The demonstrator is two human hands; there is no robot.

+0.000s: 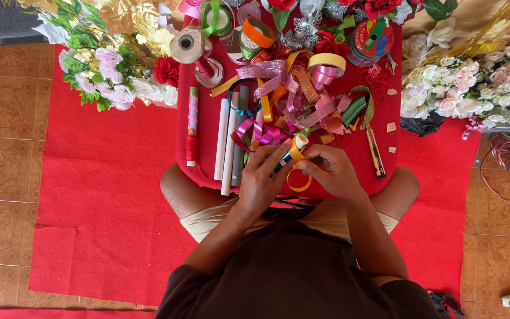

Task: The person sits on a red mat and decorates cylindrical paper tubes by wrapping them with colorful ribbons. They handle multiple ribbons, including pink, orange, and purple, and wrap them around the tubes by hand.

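My left hand [262, 177] and my right hand [332, 172] meet over the near edge of a low red table [208, 165]. Between them they hold a thin dark green stick [284, 160] with an orange ribbon [298, 149] wound round its upper end. A loop of that orange ribbon [298, 184] hangs down below my fingers. A tangle of pink, purple, orange and green ribbons [293, 103] lies just beyond my hands.
White, grey and striped rolls [229, 142] lie left of my hands. A utility knife [376, 150] lies to the right. Ribbon spools [326, 65] and artificial flowers [113, 65] crowd the far side, more flowers [467, 82] at right. A red mat [101, 195] covers the tiled floor.
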